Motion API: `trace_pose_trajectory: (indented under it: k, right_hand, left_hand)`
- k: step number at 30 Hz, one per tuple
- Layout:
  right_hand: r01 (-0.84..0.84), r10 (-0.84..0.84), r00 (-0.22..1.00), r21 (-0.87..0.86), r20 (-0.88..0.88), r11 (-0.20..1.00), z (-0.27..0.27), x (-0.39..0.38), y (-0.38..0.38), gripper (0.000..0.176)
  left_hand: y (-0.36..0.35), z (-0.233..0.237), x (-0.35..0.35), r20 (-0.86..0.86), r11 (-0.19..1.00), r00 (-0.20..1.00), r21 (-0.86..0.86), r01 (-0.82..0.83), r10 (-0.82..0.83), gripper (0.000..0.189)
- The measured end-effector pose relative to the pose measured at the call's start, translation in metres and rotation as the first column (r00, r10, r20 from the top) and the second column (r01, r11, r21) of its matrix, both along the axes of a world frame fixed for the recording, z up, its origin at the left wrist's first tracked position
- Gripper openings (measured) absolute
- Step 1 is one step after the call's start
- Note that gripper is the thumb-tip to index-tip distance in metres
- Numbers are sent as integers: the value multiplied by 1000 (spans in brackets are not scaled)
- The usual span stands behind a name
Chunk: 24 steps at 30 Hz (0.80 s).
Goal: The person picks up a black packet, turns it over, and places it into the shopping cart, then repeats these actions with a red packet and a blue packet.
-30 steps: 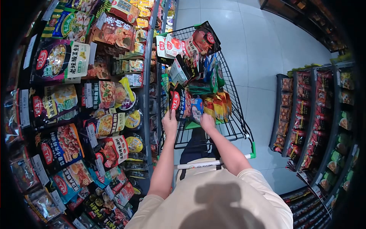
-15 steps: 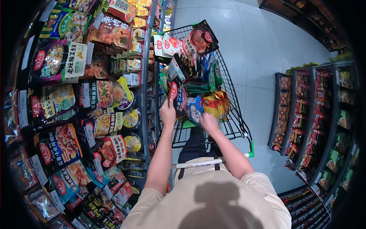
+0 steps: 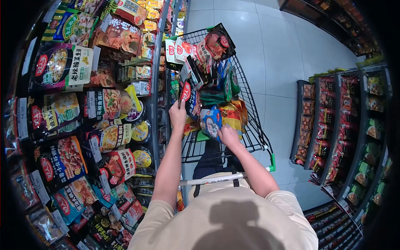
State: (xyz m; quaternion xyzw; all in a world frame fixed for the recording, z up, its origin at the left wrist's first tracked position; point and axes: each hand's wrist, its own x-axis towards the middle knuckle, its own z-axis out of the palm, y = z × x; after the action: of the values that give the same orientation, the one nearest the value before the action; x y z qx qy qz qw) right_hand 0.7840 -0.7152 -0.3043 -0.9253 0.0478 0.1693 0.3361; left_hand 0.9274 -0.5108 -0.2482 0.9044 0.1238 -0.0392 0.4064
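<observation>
Over the near part of a black wire shopping cart (image 3: pixel 252 110), my left hand (image 3: pixel 178 116) is closed on the edge of a dark packet with a red oval label (image 3: pixel 192 99). My right hand (image 3: pixel 228 135) grips the lower right edge of a blue packet (image 3: pixel 211 121). Behind my right hand lie yellow packets (image 3: pixel 233 113). Farther up in the cart are green packets (image 3: pixel 230 83), a black packet with a meat picture (image 3: pixel 219 43) and white-and-red packets (image 3: pixel 180 50). My fingertips are partly hidden at both packets.
Shelves packed with food pouches (image 3: pixel 62 66) stand close along the left side of the cart. Across the tiled floor (image 3: pixel 280 54), more stocked shelves (image 3: pixel 329 121) stand at the right. The cart's handlebar (image 3: pixel 216 179) is against my body.
My left hand has moved slightly left and its packet has shifted left and up. The blue packet is more upright in my right hand, and a gap has opened between the two packets.
</observation>
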Motion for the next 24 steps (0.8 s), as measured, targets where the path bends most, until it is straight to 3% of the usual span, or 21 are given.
trace_pose_trajectory:
  k: [2,6,13,16,17,21,23,24]
  right_hand:
    - [-1,1,1000,5,3,1000,-1,1,7,29]
    - [11,-13,1000,102,19,995,-7,5,28,33]
    - [30,-25,998,74,-60,997,-14,19,52,33]
    - [108,-97,982,62,-164,992,-12,25,55,34]
    - [165,-152,976,71,-153,984,-12,25,53,34]
    - [246,-236,965,76,-117,966,-5,21,42,32]
    - [240,-230,965,67,-125,968,2,23,38,31]
    - [238,-228,965,64,-132,969,3,24,39,30]
  left_hand:
    - [-4,-14,-14,86,993,994,-102,-65,74,33]
    - [-9,-25,-37,58,983,990,-141,-118,127,32]
    - [-25,-41,-66,77,985,991,-139,-102,113,32]
    - [-44,-41,-76,-12,976,997,-203,-77,76,33]
    - [-52,-45,-79,102,965,991,-255,-62,90,30]
    - [-52,-72,-82,-13,926,988,-347,-148,153,24]
    - [-41,-77,-77,-165,788,979,-583,-197,123,25]
    - [-38,-78,-74,-167,787,978,-583,-201,126,25]
